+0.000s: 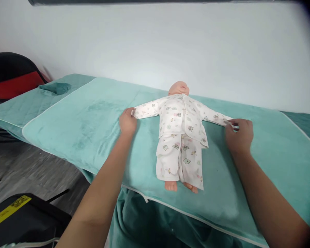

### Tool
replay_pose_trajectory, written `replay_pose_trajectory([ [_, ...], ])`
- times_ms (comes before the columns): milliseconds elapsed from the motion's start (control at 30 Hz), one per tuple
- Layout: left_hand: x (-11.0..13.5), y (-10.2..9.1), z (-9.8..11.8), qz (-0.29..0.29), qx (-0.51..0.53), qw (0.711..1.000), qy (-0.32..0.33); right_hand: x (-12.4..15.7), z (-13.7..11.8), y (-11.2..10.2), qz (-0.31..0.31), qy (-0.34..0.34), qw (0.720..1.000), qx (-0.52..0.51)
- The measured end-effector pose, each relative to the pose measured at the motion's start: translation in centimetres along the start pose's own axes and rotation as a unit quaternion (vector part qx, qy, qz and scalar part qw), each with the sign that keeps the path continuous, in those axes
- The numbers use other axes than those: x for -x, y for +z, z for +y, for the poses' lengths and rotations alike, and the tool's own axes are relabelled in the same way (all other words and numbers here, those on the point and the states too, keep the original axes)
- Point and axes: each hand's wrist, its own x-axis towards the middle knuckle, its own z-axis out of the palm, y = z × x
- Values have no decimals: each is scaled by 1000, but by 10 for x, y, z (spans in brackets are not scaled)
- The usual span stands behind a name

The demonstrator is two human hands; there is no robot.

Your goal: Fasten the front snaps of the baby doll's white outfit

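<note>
Baby doll (pixel 179 137) lies face up in the middle of the teal towel (pixel 93 131) on the bed (pixel 144 224), arms spread wide. The left hand (pixel 127 121) is closed over the left-side cuff (pixel 138 112), fingers curled around its end. The right hand (pixel 239 133) pinches the right-side cuff (pixel 228 121) between thumb and fingers. Both sleeves run out straight and flat from the printed jacket. To my eye the hold works best light and even on both sides, low to the towel, so the jacket front does not gape and the doll does not slide. A folded cloth (pixel 55 88) sits well apart at the far left corner.
</note>
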Motion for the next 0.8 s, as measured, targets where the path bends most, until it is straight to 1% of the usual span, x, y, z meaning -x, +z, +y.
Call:
replay_pose_trajectory([
  [67, 13, -4, 4, 21, 45, 999, -14, 15, -20, -4, -30, -44, 998, -28],
  [133, 36, -11, 10, 35, 103, 994, -28, 34, -43, -11, -61, -80, 992, -72],
  [200, 73, -20, 18, 40, 157, 986, -31, 58, -66, -21, -93, -80, 985, -117],
  [267, 119, -32, 29, 36, 192, 981, -18, 84, -85, -34, -149, -48, 976, -148],
  [300, 144, -38, 34, 13, 213, 977, -6, 98, -92, -42, -179, -26, 970, -161],
  [333, 169, -44, 39, -24, 237, 971, 3, 112, -97, -50, -206, -3, 963, -174],
  [400, 214, -57, 46, -87, 262, 961, 5, 139, -103, -66, -240, 35, 948, -207],
  [467, 247, -66, 51, -118, 241, 963, 25, 164, -104, -81, -260, 58, 933, -241],
  [500, 258, -70, 53, -130, 221, 966, 42, 174, -103, -88, -268, 62, 928, -252],
  [533, 266, -72, 54, -133, 199, 969, 55, 183, -103, -93, -276, 59, 924, -257],
  [600, 273, -72, 56, -128, 157, 977, 71, 195, -103, -99, -286, 36, 927, -241],
  [700, 269, -68, 59, -114, 110, 985, 72, 201, -106, -100, -291, -17, 938, -187],
  [800, 261, -66, 64, -117, 95, 985, 81, 199, -113, -98, -287, -35, 944, -158],
])
